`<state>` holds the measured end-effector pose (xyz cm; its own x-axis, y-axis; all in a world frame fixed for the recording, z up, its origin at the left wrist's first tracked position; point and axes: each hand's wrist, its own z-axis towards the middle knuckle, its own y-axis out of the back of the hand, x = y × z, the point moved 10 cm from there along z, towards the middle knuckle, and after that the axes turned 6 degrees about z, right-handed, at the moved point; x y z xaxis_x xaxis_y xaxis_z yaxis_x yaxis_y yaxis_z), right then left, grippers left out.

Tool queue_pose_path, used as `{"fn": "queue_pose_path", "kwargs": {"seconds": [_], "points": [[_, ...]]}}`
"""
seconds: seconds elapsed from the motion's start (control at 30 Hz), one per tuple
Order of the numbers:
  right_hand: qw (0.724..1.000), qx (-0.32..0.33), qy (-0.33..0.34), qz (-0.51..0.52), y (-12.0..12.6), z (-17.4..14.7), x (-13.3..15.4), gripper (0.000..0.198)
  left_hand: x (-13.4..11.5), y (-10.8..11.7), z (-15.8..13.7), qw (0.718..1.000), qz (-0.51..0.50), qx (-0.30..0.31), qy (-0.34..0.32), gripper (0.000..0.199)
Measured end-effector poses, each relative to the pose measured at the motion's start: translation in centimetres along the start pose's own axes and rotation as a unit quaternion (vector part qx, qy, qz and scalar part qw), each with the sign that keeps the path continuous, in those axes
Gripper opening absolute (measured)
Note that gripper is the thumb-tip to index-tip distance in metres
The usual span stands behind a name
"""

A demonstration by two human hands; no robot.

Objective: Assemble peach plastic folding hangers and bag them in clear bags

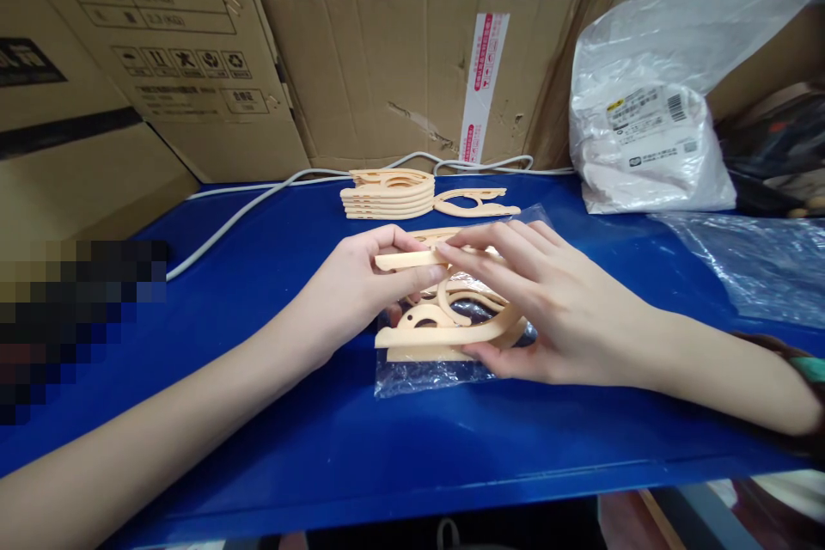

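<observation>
Between my hands is a beige plastic folding hanger (438, 335), its two arms spread apart with curved pieces between them. My left hand (367, 275) is closed on the hanger's far arm, thumb on top. With its fingers bent over the far arm and its thumb at the near arm, my right hand (541, 301) grips it from the right. Part of the hanger is hidden behind the fingers. Under it lies a clear plastic bag (412, 382), with more beige parts showing beneath. Beyond my hands sits a stack of folded hangers (390, 199), beside a single hanger (480, 208).
The blue tabletop (309, 438) ends at a front edge close by. Cardboard boxes (387, 60) stand along the back and left, with a grey cable (225, 236) before them. At right are a white plastic parcel bag (644, 137) and clear plastic film (748, 266).
</observation>
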<state>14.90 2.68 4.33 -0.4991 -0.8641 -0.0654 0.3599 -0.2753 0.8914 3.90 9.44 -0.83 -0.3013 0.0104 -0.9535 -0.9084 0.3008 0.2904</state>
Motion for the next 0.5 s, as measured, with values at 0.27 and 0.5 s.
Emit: {"fn": "queue_pose_path", "kwargs": {"seconds": [0.27,0.5], "points": [[1.000,0.019,-0.017,0.017,-0.4,0.2,-0.2,0.061,-2.2,-0.2,-0.1,0.986,0.115,-0.028,-0.115,0.024],[0.993,0.050,-0.087,0.056,2.1,-1.6,-3.6,0.077,-4.4,0.5,-1.2,0.926,0.299,-0.018,-0.230,0.048]]}}
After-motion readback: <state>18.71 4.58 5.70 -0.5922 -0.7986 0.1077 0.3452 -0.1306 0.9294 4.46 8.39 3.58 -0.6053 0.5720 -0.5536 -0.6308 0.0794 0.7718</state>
